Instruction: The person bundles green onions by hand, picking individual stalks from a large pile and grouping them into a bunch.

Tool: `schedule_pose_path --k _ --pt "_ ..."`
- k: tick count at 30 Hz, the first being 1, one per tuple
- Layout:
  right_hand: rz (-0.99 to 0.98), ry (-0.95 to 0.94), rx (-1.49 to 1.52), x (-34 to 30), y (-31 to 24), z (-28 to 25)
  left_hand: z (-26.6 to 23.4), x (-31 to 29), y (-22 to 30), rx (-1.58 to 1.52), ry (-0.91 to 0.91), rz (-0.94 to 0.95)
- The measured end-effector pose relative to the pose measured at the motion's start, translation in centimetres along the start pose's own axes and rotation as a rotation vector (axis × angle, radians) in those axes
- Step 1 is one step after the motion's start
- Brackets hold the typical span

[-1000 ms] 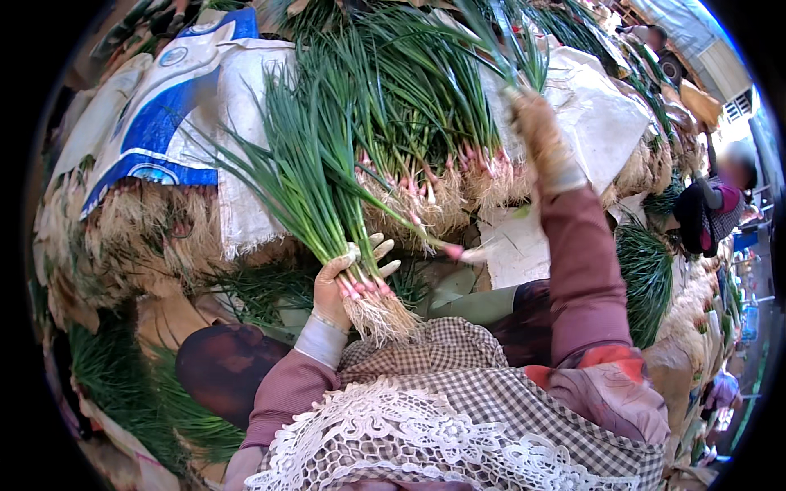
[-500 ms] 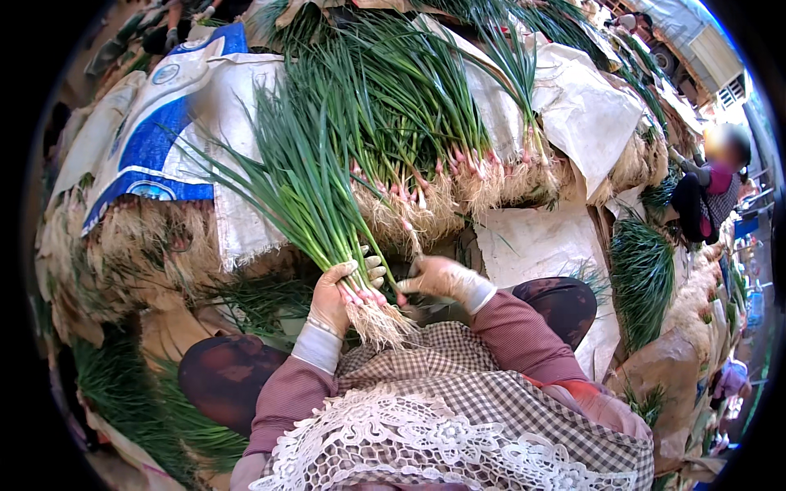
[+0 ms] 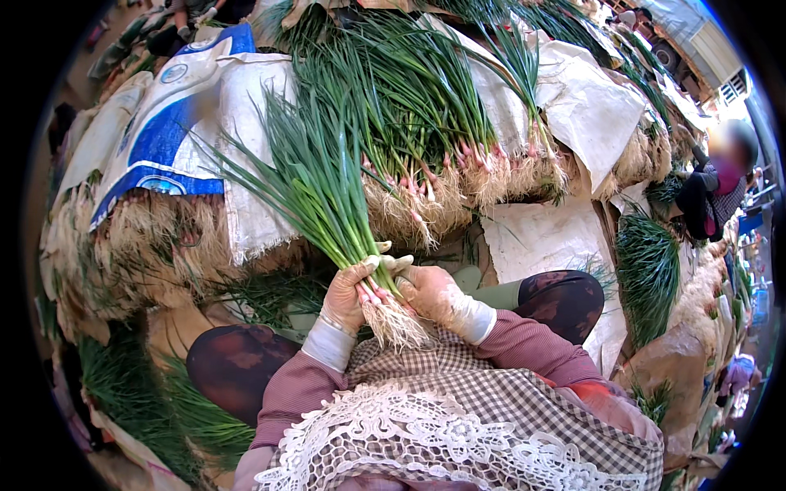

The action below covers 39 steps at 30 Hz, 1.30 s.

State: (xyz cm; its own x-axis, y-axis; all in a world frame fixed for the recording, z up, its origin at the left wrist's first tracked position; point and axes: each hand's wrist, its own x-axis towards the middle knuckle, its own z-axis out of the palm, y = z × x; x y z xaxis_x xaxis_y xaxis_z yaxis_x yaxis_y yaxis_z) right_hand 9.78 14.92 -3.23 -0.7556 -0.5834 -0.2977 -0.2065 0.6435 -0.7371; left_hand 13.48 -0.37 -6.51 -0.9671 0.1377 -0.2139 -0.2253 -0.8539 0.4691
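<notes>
A bunch of green garlic (image 3: 340, 217), with long flat green leaves, pinkish stem bases and pale stringy roots, leans up and to the left above my lap. My left hand (image 3: 347, 296), in a thin pale glove, is wrapped round its stems just above the roots. From the other side, my gloved right hand (image 3: 438, 295) closes against the same stem bases, its fingertips partly hidden behind the bunch. Below both hands the roots hang over my checked apron (image 3: 483, 393). More green garlic (image 3: 426, 123) lies on a heap just beyond, roots toward me.
White and blue woven sacks (image 3: 164, 135) cover the heap at left, roots showing beneath. A white sheet (image 3: 544, 237) lies at right, beside another green pile (image 3: 647, 266). Loose greens (image 3: 123, 401) are at lower left. A person (image 3: 720, 184) sits at far right.
My right hand has moved left, from beside the bunch onto its stem bases. The single stalk near that hand no longer shows apart. The view has shifted slightly.
</notes>
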Motion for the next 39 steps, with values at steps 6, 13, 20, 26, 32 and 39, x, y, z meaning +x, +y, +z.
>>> schedule_pose_path --k 6,13,20,26,32,39 --pt "-0.068 0.709 -0.344 5.0 3.3 -8.9 5.1 -1.7 3.9 -0.119 -0.220 0.174" --pt "0.214 0.673 -0.208 10.4 9.3 -16.1 2.0 1.3 1.6 -0.028 0.005 0.012" --pt "0.139 0.526 0.187 7.5 2.2 -12.8 1.1 1.9 2.0 -0.210 -0.041 -0.006" --pt "-0.058 0.511 -0.164 5.0 2.4 -2.7 1.2 3.0 0.1 -0.146 0.163 0.036" --pt "-0.375 0.365 -0.122 4.0 1.3 -0.1 1.5 2.1 0.2 -0.036 0.289 0.030" --pt "0.132 -0.115 0.651 8.6 0.0 -1.4 1.6 1.7 0.0 0.017 0.142 -0.002"
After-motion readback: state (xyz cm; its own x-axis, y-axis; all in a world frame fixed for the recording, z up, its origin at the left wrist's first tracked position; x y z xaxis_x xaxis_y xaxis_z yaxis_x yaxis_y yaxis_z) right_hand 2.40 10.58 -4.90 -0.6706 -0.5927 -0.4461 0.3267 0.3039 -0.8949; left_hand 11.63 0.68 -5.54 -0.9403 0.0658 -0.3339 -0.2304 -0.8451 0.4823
